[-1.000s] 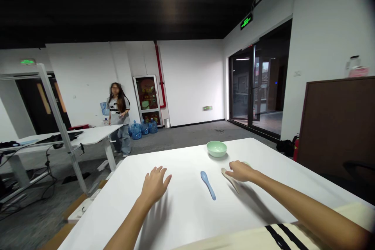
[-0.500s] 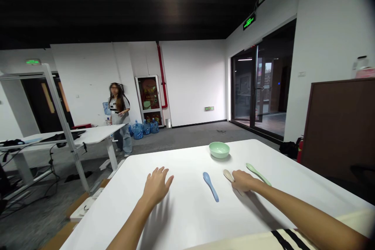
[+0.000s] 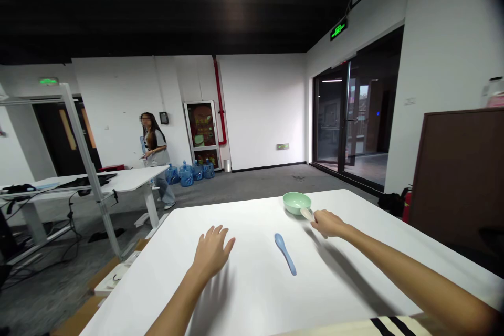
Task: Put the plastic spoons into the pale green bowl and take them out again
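My right hand (image 3: 327, 223) is closed on a beige spoon (image 3: 307, 213), held just above the white table (image 3: 252, 294), its bowl end next to the rim of a light green bowl (image 3: 296, 202). A blue spoon (image 3: 285, 253) lies on the table between my hands. My left hand (image 3: 212, 252) rests flat on the table with fingers spread, holding nothing. The green spoon seen earlier is hidden behind my right arm.
Another person (image 3: 155, 155) stands at the back left beside a white desk (image 3: 79, 181) with a metal frame. Blue water jugs (image 3: 189, 173) stand by the far wall. A dark brown cabinet (image 3: 457, 168) is at the right.
My right hand has picked the beige spoon up off the table and carried it forward to the green bowl. The left hand stayed put. The other person walked left.
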Available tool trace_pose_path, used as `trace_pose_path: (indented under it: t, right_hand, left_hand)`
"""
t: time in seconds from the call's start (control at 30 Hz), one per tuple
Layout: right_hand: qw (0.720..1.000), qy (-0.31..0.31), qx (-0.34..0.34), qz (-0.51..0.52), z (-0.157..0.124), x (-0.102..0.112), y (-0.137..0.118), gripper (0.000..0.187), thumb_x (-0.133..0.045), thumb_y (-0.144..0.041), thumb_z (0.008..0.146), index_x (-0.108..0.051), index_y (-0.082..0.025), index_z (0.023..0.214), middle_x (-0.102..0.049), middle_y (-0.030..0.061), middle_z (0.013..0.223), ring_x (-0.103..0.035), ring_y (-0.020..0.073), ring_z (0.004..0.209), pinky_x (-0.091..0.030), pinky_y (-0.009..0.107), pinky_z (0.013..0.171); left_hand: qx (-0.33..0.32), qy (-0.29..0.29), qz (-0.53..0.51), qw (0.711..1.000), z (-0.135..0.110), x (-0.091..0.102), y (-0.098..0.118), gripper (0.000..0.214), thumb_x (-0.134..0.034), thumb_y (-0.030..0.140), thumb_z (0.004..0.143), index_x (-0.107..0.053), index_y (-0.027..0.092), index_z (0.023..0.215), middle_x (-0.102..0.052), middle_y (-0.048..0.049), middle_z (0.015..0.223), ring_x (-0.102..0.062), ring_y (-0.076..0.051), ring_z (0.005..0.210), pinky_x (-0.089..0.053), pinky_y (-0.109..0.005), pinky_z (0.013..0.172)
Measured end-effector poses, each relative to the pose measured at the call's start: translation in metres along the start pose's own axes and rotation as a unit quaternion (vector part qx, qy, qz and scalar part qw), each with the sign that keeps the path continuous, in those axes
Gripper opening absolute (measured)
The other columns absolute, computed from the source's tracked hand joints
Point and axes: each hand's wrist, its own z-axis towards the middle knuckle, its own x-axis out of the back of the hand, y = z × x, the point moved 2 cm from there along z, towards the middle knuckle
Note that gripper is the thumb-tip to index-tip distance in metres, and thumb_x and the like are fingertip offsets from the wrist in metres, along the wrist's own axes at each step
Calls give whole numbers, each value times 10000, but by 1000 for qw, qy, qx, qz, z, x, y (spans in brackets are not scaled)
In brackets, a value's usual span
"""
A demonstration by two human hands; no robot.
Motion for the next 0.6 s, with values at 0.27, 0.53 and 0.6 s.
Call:
trace_pose_path:
  t: [0.27,0.53,0.6]
  right_hand:
    - [999,37,-23,-11,35,22,-1,293,-476,-326,1007,-713,-159,963,-780,153,990,-725,251,869,-428,312,699]
    - [997,61,-51,-24,79,20,0,294,-495,-300,974,-755,-174,1028,-755,181,1147,-728,298,1029,-489,342,774]
    - [996,58,-57,-19,91,16,1,284,-516,-297,968,-764,-174,1031,-755,182,1156,-731,296,1044,-495,340,787]
  left_hand:
    - [9,-5,-2,1000,1,-2,-1,537,-385,470,1061,-591,220,1490,-528,-127,1623,-395,-360,1558,-357,-568,1241]
    - [9,-19,-3,1000,3,-4,-1,575,-354,479,1062,-570,195,1514,-507,-121,1641,-379,-370,1565,-337,-587,1256]
    - [9,-16,-4,1000,4,-5,-2,575,-356,480,1061,-574,195,1511,-510,-120,1639,-384,-370,1563,-334,-586,1259]
